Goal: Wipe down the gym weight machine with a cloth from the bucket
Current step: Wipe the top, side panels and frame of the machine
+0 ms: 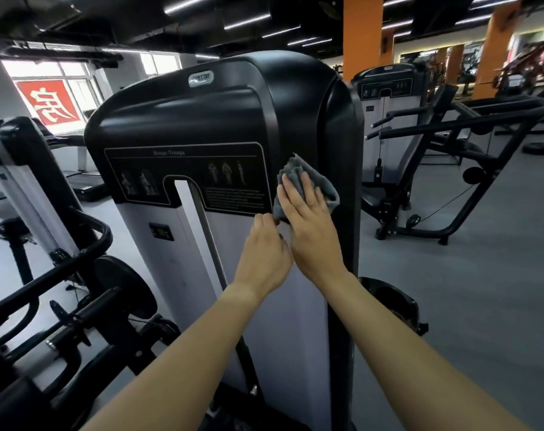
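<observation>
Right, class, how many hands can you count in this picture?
2. The right hand presses the grey cloth against the weight machine; the left hand, beside it, pinches the cloth's lower corner. None seem hidden.

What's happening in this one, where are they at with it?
A person is wiping a gym weight machine. The right hand presses a grey cloth flat, fingers straight, against the black edge of the machine's upper cover, just right of the instruction panel. The left hand sits right below, fingers curled at the cloth's lower corner, apparently pinching it. No bucket is in view. Wiping is under way on the upper right side.
</observation>
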Demonstrator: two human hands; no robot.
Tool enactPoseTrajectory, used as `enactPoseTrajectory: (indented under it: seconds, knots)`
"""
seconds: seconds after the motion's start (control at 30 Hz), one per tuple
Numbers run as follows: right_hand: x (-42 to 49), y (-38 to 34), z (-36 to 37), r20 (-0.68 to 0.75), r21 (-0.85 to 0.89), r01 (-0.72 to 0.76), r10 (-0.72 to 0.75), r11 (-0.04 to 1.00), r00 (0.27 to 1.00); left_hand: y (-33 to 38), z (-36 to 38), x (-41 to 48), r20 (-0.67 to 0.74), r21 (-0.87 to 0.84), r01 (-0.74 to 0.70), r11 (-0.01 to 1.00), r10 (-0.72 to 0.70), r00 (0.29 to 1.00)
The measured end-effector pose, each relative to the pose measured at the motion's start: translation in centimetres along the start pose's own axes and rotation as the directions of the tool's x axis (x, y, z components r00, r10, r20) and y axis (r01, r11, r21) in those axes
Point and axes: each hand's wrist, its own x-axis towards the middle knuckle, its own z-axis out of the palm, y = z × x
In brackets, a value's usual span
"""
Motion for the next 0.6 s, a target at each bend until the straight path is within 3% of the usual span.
enactPoseTrajectory:
  seconds: [0.17,0.27,0.47,0.6]
  knots:
    - [-8.8,1.7,2.4,0.233,-0.206,0.139,-0.089,0.969,0.968,-1.9,-0.4,-1.4,0.101,0.028,0.034,0.999,-0.037,0.994]
    - [-7.0,1.4,1.9,0.224,-0.245,0.139,-0.084,0.959,0.971,-3.6,0.2,-1.9,0.133,0.059,0.005,0.998,-0.013,0.991]
    - [-2.3,0.3,0.5,0.078,-0.268,0.019,0.002,0.963,0.997,-4.6,1.7,-2.2,0.182,-0.006,-0.016,1.0,0.017,0.983]
    - [-8.9,-0.5,1.4,0.057,-0.142,-0.308,0.318,0.941,0.946,-5.0,2.3,-2.9,0.212,-0.03,-0.049,0.998,0.054,0.976]
